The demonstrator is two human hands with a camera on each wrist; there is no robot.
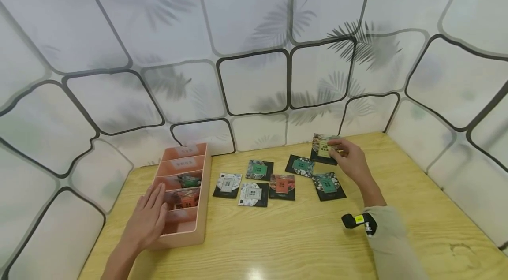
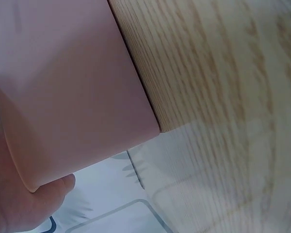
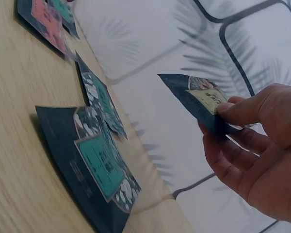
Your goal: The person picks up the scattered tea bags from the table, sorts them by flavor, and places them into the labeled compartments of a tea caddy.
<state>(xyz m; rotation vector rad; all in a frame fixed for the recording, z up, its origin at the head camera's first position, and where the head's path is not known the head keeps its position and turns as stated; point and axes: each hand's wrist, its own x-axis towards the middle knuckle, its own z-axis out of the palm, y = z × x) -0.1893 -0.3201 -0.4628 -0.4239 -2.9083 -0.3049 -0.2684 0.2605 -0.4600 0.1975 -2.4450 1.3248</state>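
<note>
My right hand (image 1: 349,158) pinches a black tea sachet with a yellow label (image 1: 324,148) by its right side, thumb in front and fingers behind. In the right wrist view the sachet (image 3: 206,99) is tilted, raised above the table. My left hand (image 1: 147,218) rests with straight fingers over the left rim of a pink divided box (image 1: 201,209). Inside the box lie a green-labelled sachet (image 1: 189,181) and, one compartment nearer, red-labelled sachets (image 1: 186,199). The left wrist view shows the box's outer wall (image 2: 77,87) beside part of that hand.
Sachets lie mid-table: two white-labelled ones (image 1: 228,184) (image 1: 253,194), a red-labelled one (image 1: 282,186) and green-labelled ones (image 1: 259,169) (image 1: 300,165) (image 1: 329,185). A patterned curtain (image 1: 254,81) stands behind the wooden table (image 1: 278,236). A black strap (image 1: 359,222) is on my right sleeve.
</note>
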